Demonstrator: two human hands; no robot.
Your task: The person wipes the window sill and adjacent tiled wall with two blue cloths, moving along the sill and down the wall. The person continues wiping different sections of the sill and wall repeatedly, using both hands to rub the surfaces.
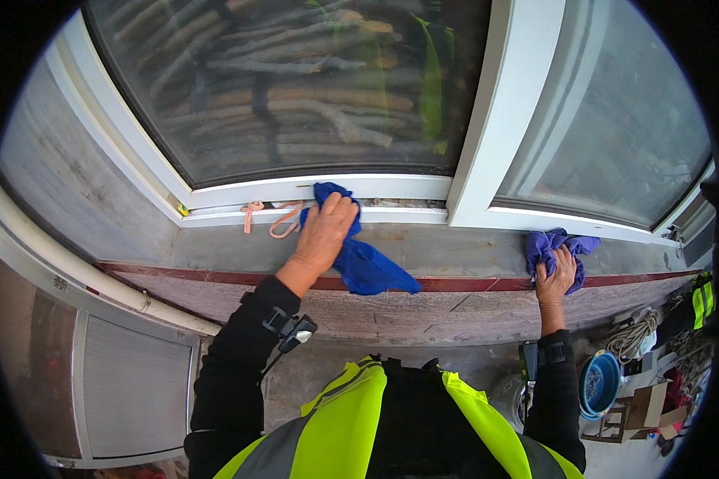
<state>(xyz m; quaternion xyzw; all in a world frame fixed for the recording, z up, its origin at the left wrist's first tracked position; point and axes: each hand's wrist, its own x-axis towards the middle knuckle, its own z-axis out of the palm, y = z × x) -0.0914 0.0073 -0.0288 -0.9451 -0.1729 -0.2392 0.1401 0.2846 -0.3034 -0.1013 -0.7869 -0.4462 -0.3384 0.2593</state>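
Note:
My left hand (pixel 323 235) grips a blue cloth (pixel 368 267) against the lower rail of the white window frame (pixel 389 186). The cloth's loose end hangs over the red front edge of the grey sill (pixel 431 242). Just left of it, a pink strap (pixel 253 215) lies looped across the window track. Further right, my right hand (pixel 556 274) is closed around a bunched purple cloth (pixel 542 245), which rests on the sill below the second pane. Folds of cloth partly hide the fingertips of both hands.
Stacked branches (pixel 311 102) show behind the left glass pane. At left stand a pipe (pixel 150 304) and a metal-framed door (pixel 138 377). Low on the right are a blue basin (pixel 600 383), a cardboard box (pixel 647 404) and coiled rope (pixel 632 335). A person's hi-vis clothing (pixel 703 305) shows at the right rim.

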